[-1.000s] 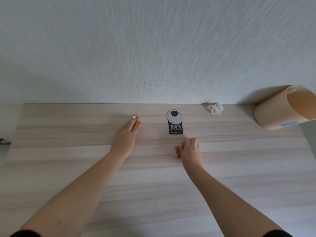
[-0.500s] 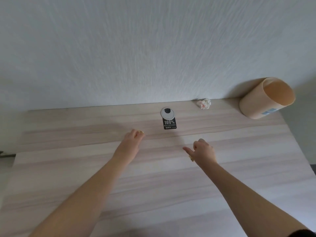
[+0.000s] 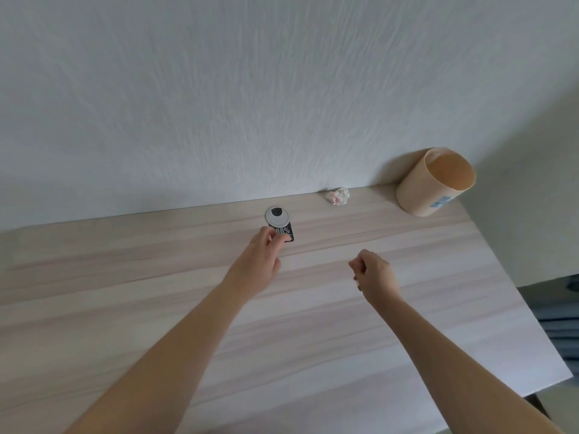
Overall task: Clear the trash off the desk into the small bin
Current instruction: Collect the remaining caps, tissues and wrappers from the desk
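Note:
A black tag [image 3: 289,232] printed "100%" lies flat on the desk [image 3: 407,324], just below a round grey cable cap [image 3: 276,215]. My left hand [image 3: 261,261] reaches it, and its curled fingertips cover the tag's lower left corner. The small gold wrapper it closed on earlier is hidden inside the hand. My right hand [image 3: 374,274] is a fist above the desk, right of the left hand, with a bit of gold wrapper [image 3: 357,280] showing under it. A crumpled white paper ball [image 3: 338,195] lies by the wall. The small beige bin [image 3: 434,183] stands at the far right corner.
The desk ends at the wall behind and at a right edge [image 3: 513,289] just past the bin. Beyond that edge, grey-blue fabric [image 3: 564,327] lies lower down. The bin's open mouth tilts towards me.
Each hand closed on a small gold wrapper and lifted it off the desk. The left hand then moved right onto the black tag. The right hand rose and shifted right.

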Action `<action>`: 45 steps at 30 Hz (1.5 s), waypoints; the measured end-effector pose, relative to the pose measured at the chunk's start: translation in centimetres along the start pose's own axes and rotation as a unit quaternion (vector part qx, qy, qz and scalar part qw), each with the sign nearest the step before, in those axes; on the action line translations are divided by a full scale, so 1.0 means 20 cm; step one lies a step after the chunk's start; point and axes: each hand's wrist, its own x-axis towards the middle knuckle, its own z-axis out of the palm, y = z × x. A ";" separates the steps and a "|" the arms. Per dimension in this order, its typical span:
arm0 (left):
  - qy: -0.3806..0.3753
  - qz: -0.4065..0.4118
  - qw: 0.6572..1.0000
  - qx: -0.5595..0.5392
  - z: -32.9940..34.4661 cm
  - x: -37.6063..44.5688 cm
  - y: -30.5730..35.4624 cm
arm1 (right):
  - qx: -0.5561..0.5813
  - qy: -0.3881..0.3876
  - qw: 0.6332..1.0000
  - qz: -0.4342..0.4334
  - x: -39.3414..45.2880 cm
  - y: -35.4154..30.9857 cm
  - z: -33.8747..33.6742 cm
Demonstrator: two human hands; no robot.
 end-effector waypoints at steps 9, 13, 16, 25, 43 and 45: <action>0.044 -0.041 0.998 0.026 0.09 0.17 0.22 | 0.009 0.041 0.997 -0.069 0.07 0.19 -0.12; 0.065 -0.070 0.993 0.065 0.17 0.26 0.30 | -0.030 0.037 0.997 -0.062 0.22 0.27 -0.18; 0.066 -0.093 0.987 0.112 0.24 0.34 0.38 | -0.008 0.007 0.997 -0.070 0.37 0.31 -0.23; 0.081 -0.161 0.970 0.160 0.37 0.60 0.47 | 0.060 -0.084 0.989 -0.102 0.86 0.30 -0.22; 0.068 -0.283 0.944 0.153 0.42 0.53 0.37 | -0.128 -0.192 0.972 -0.049 1.21 0.28 0.17; 0.069 -0.282 0.945 0.149 0.43 0.53 0.39 | -0.125 -0.179 0.974 -0.054 1.17 0.32 0.14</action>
